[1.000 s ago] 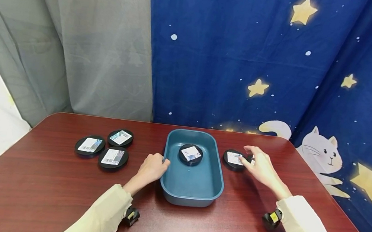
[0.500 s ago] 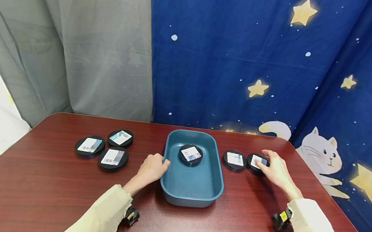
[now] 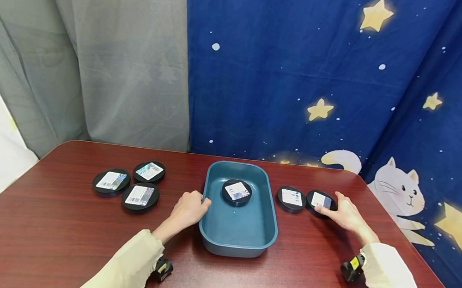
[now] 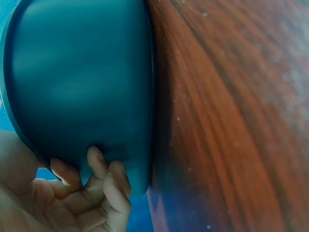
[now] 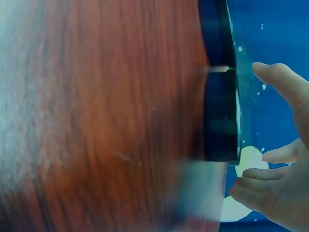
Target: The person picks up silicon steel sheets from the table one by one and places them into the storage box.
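Our left hand (image 3: 187, 208) grips the teal plastic tub's (image 3: 205, 234) rim, bracing it; our right hand (image 3: 343, 213), fingers relaxed, seemingly touches the right-of-centre black labelled disc (image 3: 320, 202).

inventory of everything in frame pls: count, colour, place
Black round tins with white labels: 6. Three in a cluster at table left; one inside the tray near its far end; two side by side right of the tray, the outer one under the right fingers.
Tray: 1, teal, rounded rectangle, table centre.
Table: 1, dark red wood grain.
Curtain: 1, grey, back left.
Backdrop: 1, dark blue with stars and a white cat, back and right.
Left hand: grips the tray's left rim.
Right hand: fingers on the outer tin; grip unclear.
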Demonstrator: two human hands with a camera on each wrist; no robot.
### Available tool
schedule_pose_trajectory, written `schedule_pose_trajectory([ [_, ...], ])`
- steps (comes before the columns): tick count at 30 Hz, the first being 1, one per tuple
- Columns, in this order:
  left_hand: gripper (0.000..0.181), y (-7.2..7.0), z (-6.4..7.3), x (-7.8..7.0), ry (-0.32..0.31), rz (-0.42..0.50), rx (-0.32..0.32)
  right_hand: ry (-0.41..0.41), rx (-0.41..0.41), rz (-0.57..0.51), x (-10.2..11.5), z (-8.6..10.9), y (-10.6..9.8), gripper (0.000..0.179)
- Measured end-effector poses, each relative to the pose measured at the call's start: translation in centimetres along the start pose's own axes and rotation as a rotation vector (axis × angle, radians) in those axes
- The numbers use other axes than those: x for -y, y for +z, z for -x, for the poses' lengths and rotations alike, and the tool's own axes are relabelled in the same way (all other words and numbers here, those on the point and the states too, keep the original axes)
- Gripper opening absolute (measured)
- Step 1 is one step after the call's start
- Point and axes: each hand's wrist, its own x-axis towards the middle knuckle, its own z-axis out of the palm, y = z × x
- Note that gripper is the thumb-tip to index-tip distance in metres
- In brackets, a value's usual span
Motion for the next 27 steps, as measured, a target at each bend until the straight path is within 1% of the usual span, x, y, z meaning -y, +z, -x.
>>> schedule_pose_trajectory([
  [8, 0.035, 0.1, 0.0, 0.1, -0.006, 0.012, 0.012, 0.036, 0.097, -0.044, -0.9, -0.2, 0.6, 0.102],
  [10, 0.035, 0.1, 0.0, 0.0, -0.005, 0.013, 0.011, 0.044, 0.113, -0.051, -1.0, -0.2, 0.8, 0.103],
  [16, 0.035, 0.1, 0.0, 0.0, -0.006, 0.011, 0.010, 0.048, 0.137, -0.078, -1.2, -0.4, 1.3, 0.097],
  [23, 0.035, 0.0, 0.0, 0.0, -0.008, 0.019, 0.017, 0.091, 0.159, -0.082, -1.0, -1.0, 1.4, 0.103],
  [27, 0.035, 0.0, 0.0, 0.0, -0.010, 0.020, 0.018, 0.100, 0.158, -0.080, -0.9, -1.2, 1.5, 0.103],
])
